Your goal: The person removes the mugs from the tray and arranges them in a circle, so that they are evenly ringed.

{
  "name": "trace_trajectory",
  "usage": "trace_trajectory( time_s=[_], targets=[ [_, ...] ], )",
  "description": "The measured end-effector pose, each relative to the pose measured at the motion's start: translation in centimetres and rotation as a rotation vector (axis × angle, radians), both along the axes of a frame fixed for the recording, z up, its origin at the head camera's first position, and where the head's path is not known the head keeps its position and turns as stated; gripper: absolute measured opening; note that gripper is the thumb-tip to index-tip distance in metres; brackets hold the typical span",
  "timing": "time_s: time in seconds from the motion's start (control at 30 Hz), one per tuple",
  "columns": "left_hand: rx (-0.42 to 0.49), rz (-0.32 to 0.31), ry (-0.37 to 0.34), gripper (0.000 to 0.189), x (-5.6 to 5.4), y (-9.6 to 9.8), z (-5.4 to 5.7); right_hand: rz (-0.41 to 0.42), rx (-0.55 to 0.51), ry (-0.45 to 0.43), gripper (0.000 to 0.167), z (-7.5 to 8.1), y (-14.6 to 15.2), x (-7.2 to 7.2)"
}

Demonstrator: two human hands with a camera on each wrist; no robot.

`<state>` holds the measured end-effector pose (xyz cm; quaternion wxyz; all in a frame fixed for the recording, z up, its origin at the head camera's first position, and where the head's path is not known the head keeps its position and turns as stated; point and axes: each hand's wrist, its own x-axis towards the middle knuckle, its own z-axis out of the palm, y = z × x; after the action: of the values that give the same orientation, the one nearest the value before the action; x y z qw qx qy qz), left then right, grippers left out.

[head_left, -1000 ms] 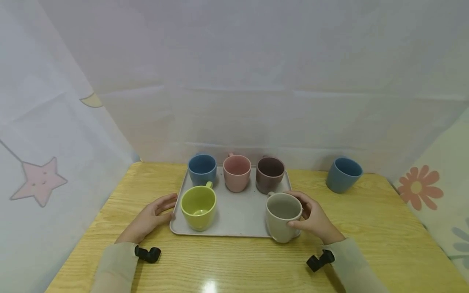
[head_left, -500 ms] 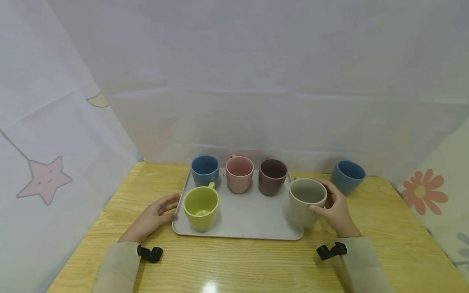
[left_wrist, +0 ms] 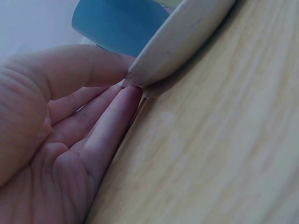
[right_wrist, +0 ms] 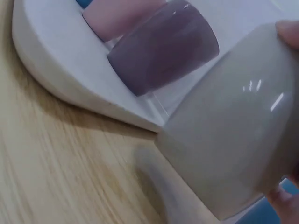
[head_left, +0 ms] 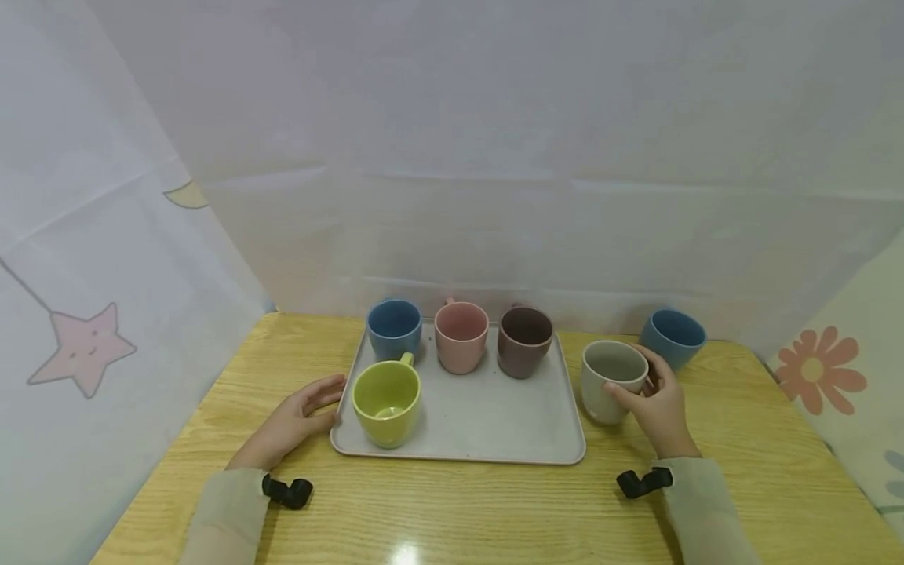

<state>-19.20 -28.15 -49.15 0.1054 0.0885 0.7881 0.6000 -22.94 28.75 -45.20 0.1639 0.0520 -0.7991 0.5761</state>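
Observation:
A beige-grey mug (head_left: 609, 392) is at the table just right of the tray, gripped by my right hand (head_left: 660, 404) with the thumb on its near side and fingers round the far side. In the right wrist view the mug (right_wrist: 233, 121) is close to the tray's edge; whether its base rests fully on the wood I cannot tell. My left hand (head_left: 295, 420) pinches the left edge of the light grey tray (head_left: 487, 424), with digits above and below the rim in the left wrist view. On the tray's front left stands a yellow-green mug (head_left: 387, 404).
Along the tray's back stand a blue mug (head_left: 394, 329), a pink mug (head_left: 461, 337) and a brown mug (head_left: 524, 344). Another blue mug (head_left: 671, 339) is just behind my right hand. A pale cloth (head_left: 452, 196) hangs behind the wooden table (head_left: 438, 510).
My right hand has carried the beige-grey mug from the tray's front right corner, up and rightward, then down to the table beside the tray. The left hand stays at the tray's edge.

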Motion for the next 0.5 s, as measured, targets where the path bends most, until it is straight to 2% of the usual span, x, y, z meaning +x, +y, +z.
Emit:
trace_trajectory(
  time_s=[0.17, 0.5],
  targets=[
    [-0.001, -0.001, 0.006, 0.076, 0.01, 0.07, 0.06, -0.047, -0.035, -0.052, 0.078, -0.36, 0.42, -0.40],
    [0.006, -0.003, 0.005, 0.077, -0.01, 0.11, 0.05, -0.084, -0.125, -0.095, 0.081, -0.85, 1.02, -0.96]
  ],
)
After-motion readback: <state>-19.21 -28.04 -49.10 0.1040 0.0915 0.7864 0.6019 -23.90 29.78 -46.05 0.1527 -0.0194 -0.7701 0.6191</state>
